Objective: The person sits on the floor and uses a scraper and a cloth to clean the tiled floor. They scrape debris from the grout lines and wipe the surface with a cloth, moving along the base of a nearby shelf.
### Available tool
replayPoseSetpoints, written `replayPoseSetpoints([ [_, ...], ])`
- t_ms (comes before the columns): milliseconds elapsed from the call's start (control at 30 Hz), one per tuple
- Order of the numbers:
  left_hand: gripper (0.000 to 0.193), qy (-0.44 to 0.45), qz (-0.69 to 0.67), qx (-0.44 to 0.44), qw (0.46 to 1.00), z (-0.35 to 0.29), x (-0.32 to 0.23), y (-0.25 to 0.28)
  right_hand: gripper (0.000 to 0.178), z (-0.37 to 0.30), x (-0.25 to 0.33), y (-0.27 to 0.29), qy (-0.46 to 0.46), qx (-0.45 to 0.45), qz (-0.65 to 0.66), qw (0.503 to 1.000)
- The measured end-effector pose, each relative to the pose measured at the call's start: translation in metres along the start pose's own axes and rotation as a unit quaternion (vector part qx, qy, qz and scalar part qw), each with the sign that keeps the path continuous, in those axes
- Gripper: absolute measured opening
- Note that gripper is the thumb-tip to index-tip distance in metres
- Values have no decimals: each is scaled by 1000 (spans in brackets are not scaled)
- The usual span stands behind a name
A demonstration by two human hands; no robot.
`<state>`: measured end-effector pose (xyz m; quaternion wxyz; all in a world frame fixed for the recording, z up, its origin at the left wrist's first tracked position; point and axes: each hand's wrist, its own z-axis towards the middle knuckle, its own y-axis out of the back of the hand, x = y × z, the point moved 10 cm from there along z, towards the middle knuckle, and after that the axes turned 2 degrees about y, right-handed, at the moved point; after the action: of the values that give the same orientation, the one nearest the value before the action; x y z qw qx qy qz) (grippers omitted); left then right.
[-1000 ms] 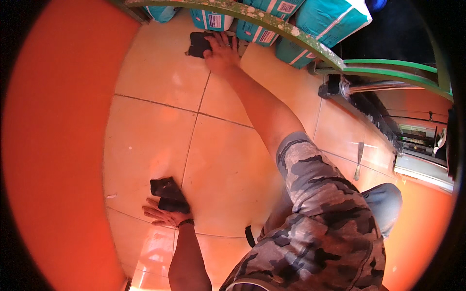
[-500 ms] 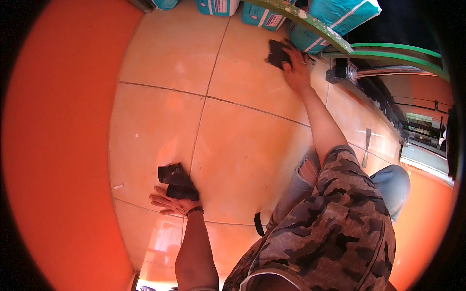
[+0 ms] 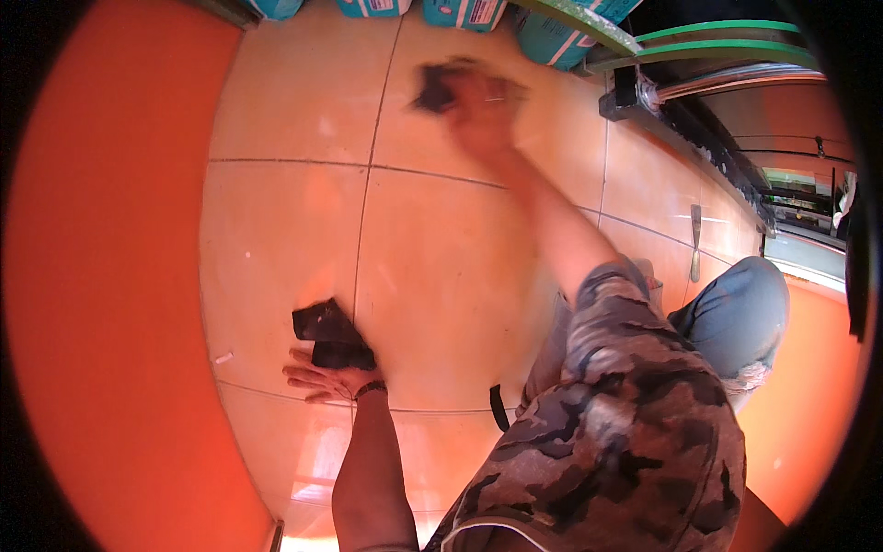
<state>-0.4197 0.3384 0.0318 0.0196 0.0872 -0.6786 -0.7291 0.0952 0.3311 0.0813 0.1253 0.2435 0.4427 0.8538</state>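
Note:
My right hand, smeared by motion, presses a dark flat sheet against the tiled floor at the far side. Whether that sheet is cloth or abrasive paper cannot be made out. At the lower left, my left hand rests on the floor, fingers spread and open. A folded black sheet lies against it, partly over the thumb side, and the fingers are not wrapped round it.
Several teal packs stand along the far edge. Green-edged glass and a dark metal frame jut in at the far right. A scraper lies on the floor by my knee. An orange wall borders the left.
My right hand has swept left across the tiles with the dark sheet, away from the teal packs. The view has shifted slightly. My left hand stays in place on the floor.

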Motion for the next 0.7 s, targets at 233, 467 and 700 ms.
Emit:
replayPoseSetpoints([
  [233,112,63,126,115,983,3,-17,10,42,-17,18,-5,0,93,-136,986],
  [467,115,35,108,76,991,3,-15,-9,44,1,-58,16,-100,-43,-141,984],
  [700,113,78,68,107,989,2,-14,1,42,-7,-21,6,10,119,-12,993],
])
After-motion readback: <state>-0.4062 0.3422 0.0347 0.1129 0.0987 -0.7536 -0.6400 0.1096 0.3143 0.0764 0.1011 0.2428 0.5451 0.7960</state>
